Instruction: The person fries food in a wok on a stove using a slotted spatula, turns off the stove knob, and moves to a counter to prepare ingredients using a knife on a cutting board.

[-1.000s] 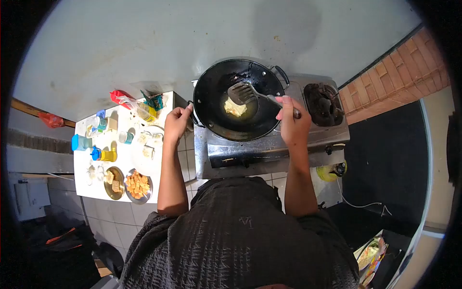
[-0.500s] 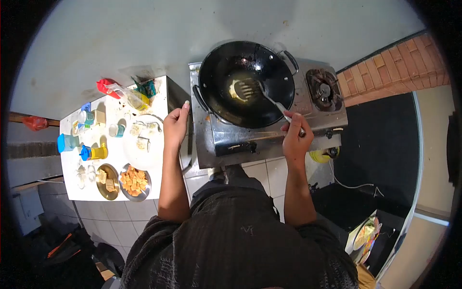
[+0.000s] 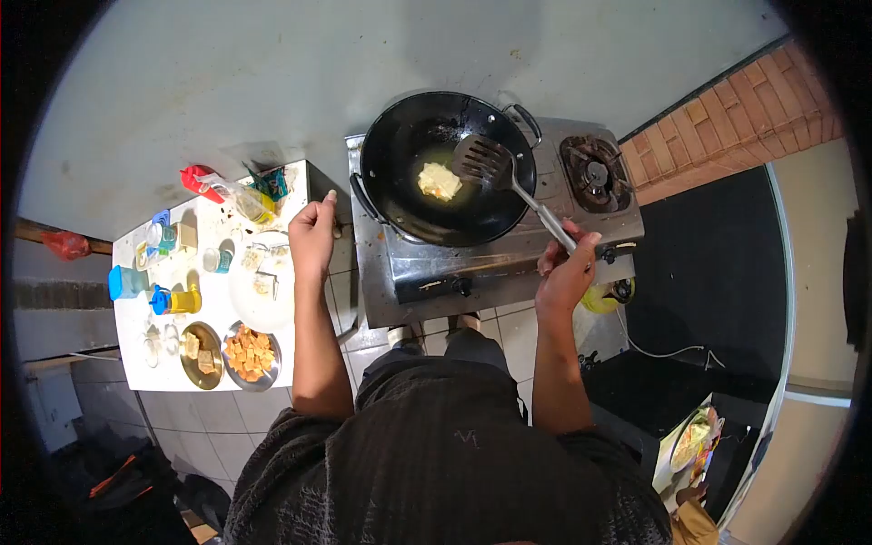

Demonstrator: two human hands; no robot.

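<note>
A black wok (image 3: 422, 222) sits on the left side of the metal stove (image 3: 536, 250). In it lies one pale yellow piece of food (image 3: 440, 182) in shallow oil. My right hand (image 3: 568, 271) is wrapped round the handle of a slotted spatula (image 3: 483, 163), whose blade is over the wok, just right of the food. My left hand (image 3: 312, 236) is closed with the thumb up, left of the wok and apart from its handle; nothing shows in it.
A white table (image 3: 209, 372) at the left bears a plate of orange-brown pieces (image 3: 251, 354), a brass plate (image 3: 202, 356), a white plate (image 3: 263, 313), jars and a yellow bottle (image 3: 182, 300). A bare burner (image 3: 596, 175) is right of the wok.
My left hand has let go of the wok's handle and moved away from it. The spatula has lifted off the food and shifted right. Part of a person has appeared at the lower right.
</note>
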